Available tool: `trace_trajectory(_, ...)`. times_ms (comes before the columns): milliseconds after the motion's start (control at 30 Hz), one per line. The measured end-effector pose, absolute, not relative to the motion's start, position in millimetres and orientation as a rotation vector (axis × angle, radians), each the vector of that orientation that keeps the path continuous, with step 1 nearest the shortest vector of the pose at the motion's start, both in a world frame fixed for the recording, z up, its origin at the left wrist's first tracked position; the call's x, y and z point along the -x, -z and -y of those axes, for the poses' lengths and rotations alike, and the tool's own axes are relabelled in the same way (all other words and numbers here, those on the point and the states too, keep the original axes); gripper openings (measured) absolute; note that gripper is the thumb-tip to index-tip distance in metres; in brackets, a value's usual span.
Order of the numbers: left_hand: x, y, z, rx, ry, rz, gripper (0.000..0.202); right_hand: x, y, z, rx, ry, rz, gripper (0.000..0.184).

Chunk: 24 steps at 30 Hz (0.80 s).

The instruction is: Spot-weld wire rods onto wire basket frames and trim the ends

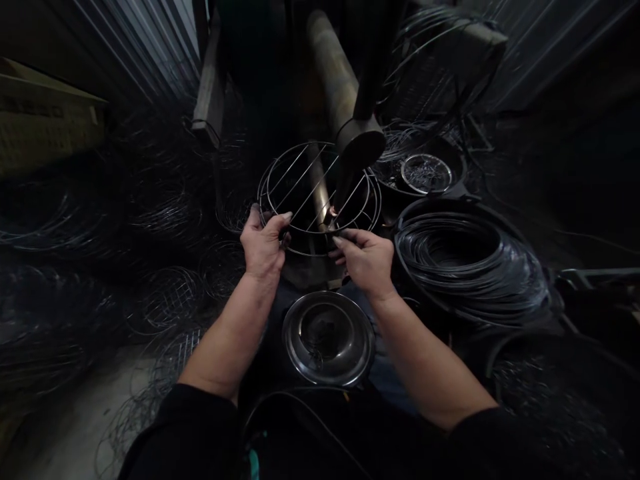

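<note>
A round wire rack (299,181) with parallel cross wires sits between my hands, tilted under the thick cylindrical arm (336,80) of a machine. My left hand (265,241) pinches its left rim between thumb and fingers. At the near right rim, my right hand (364,259) has thumb and fingertips pressed together by the wire; whether they hold the rim or a small separate piece is hard to see. Close to those fingertips, the tip of a lower metal rod (320,190) meets the rack, with a small bright orange glint there.
Below my hands rests a shiny metal bowl (329,340). On the right are a tub of coiled wire (470,267) and a basin with a small round dish (427,173) of metal pieces. Several wire racks (173,297) lie piled on the left.
</note>
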<state>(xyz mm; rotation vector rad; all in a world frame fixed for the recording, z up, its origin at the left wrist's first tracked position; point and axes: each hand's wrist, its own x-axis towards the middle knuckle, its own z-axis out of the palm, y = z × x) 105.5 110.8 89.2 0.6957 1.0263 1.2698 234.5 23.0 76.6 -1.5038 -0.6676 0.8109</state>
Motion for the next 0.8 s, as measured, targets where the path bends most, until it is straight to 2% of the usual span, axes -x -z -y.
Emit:
trace_trajectory(367, -105, -91, -131, -0.590, -1.250, -1.008, 0.063, -229, -77, -30, 1.399, -0.737, 0.641, 0.024)
trace_trajectory(600, -105, -89, -133, -0.589, -1.260, -1.044, 0.080, -227, -70, -34, 1.402, -0.723, 0.615, 0.024)
trace_trajectory(800, -106, -90, -134, -0.577, -1.246, -1.026, 0.075, -224, -69, -37, 1.386, -0.673, 0.594, 0.023)
